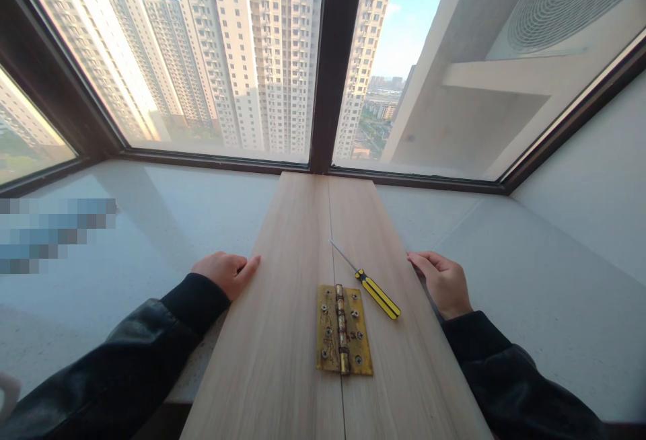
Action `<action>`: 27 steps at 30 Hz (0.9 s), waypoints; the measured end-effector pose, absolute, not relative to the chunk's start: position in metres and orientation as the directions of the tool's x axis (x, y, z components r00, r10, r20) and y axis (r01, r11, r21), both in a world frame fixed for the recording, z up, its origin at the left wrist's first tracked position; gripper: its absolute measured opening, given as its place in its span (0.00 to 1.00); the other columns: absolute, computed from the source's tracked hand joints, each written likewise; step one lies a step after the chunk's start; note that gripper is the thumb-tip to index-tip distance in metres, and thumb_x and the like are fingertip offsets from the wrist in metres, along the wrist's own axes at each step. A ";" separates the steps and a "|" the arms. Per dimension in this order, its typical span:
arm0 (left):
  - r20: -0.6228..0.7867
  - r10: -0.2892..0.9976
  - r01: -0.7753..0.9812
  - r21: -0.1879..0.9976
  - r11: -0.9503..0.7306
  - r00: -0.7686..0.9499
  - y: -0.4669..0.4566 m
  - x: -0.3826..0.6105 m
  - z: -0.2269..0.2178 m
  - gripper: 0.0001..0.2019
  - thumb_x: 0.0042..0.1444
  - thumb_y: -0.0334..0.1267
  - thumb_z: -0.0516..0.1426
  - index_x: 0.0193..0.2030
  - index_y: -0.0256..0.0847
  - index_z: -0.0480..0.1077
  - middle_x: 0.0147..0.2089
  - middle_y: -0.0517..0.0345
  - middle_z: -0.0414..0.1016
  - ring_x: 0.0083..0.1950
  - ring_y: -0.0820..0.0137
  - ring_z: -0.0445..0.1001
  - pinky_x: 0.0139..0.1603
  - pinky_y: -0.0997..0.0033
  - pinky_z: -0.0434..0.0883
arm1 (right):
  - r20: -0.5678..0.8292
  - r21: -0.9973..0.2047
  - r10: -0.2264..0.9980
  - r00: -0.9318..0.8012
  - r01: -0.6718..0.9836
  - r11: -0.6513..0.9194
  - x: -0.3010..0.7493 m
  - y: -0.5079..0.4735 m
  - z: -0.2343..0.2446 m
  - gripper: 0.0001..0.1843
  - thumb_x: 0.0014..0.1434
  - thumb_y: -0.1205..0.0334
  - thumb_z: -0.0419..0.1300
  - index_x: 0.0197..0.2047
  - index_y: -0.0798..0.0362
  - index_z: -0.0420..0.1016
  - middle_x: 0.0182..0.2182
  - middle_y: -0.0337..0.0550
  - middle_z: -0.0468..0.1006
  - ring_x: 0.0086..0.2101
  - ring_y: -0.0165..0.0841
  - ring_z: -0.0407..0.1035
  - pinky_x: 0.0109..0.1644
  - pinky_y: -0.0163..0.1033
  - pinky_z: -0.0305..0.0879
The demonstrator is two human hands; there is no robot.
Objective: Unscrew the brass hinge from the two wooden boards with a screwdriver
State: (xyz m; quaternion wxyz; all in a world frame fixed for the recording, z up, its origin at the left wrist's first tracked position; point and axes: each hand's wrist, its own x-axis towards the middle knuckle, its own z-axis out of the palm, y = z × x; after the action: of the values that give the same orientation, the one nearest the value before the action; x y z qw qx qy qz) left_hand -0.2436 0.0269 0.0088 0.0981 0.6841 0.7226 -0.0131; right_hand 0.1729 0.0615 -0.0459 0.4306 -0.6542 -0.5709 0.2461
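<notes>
Two pale wooden boards lie side by side, the left board [272,305] and the right board [404,332], with a thin seam between them. A worn brass hinge [328,332] lies open across the seam, with several cross-head screws in its leaves. Beyond it, a screwdriver [378,294] with a yellow and black handle rests at a slant, its tip near the seam. My left hand [227,274] is closed at the left board's outer edge, thumb along the top. At the opposite edge, my right hand [443,282] pinches the right board; some fingertips are hidden.
The boards lie on a white windowsill [151,225] and reach the dark window frame [321,90]. A blurred-out bluish patch [55,231] is on the sill at the left. Tall buildings and an outdoor fan unit [575,3] show through the glass.
</notes>
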 end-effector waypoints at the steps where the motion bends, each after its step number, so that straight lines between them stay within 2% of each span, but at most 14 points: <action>1: -0.160 0.986 0.991 0.119 0.063 -0.043 0.027 -0.243 0.009 0.32 0.59 0.58 0.35 0.22 0.41 0.69 0.27 0.49 0.74 0.33 0.61 0.72 0.29 0.68 0.55 | 0.173 -0.844 0.958 0.229 0.535 0.024 0.173 0.062 -0.046 0.14 0.65 0.55 0.57 0.45 0.59 0.71 0.41 0.44 0.71 0.39 0.35 0.69 0.43 0.41 0.70; 10: -0.133 0.990 0.990 0.123 0.062 -0.046 0.027 -0.245 0.008 0.31 0.58 0.58 0.37 0.20 0.41 0.67 0.23 0.51 0.70 0.29 0.63 0.69 0.29 0.68 0.55 | 0.178 -0.848 0.961 0.213 0.528 0.040 0.173 0.062 -0.045 0.14 0.65 0.55 0.57 0.45 0.59 0.71 0.42 0.44 0.71 0.40 0.35 0.69 0.44 0.42 0.69; 21: -0.128 0.991 0.991 0.123 0.059 -0.044 0.027 -0.248 0.005 0.31 0.58 0.59 0.37 0.22 0.42 0.71 0.24 0.50 0.71 0.30 0.61 0.70 0.29 0.67 0.55 | 0.156 -0.844 0.964 0.214 0.535 0.018 0.175 0.063 -0.048 0.15 0.66 0.54 0.57 0.46 0.59 0.70 0.42 0.45 0.71 0.40 0.35 0.69 0.44 0.43 0.69; 27: -0.054 0.994 0.987 0.127 0.103 -0.097 0.034 -0.252 -0.001 0.30 0.57 0.60 0.38 0.19 0.41 0.66 0.21 0.54 0.67 0.27 0.66 0.66 0.28 0.69 0.54 | 0.162 -0.853 0.966 0.202 0.521 0.034 0.175 0.063 -0.047 0.14 0.65 0.55 0.57 0.45 0.59 0.70 0.41 0.44 0.71 0.39 0.34 0.69 0.43 0.42 0.70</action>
State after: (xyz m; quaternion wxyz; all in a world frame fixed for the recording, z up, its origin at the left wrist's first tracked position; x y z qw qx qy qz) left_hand -0.2515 0.0339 -0.0014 0.0627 0.6692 0.7399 0.0290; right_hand 0.1751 0.0629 -0.0474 0.4299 -0.6453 -0.5762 0.2585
